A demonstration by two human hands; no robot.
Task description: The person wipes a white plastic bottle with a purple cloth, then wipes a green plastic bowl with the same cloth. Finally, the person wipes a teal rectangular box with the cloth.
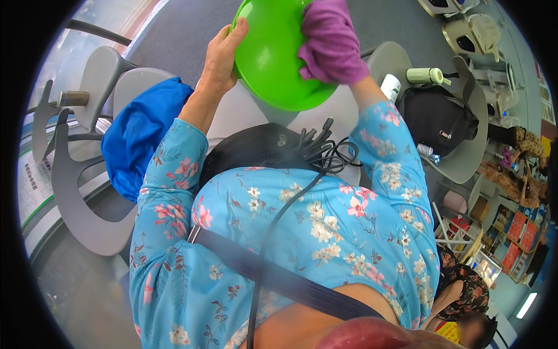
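My left hand (222, 56) grips the edge of a bright green plastic bowl (270, 56), with the thumb lying on its near face. The bowl is tilted above my lap, and its top runs out of the picture. A purple cloth (329, 41) is wrapped about my right hand (359, 83) and rests against the bowl's right side. The cloth hides the fingers of that hand; only the wrist shows below it. Below the bowl, a black pouch (253, 148) sits at my waist with a bundle of black cables (327, 148) on it.
At my left, a blue fabric bag (139, 135) lies on a grey chair (96, 231), with a metal flask (73, 98) beyond. At right, a chair holds a black backpack (436, 118), a pale green flask (425, 76) and a white container (390, 87). Other people (462, 288) are farther right.
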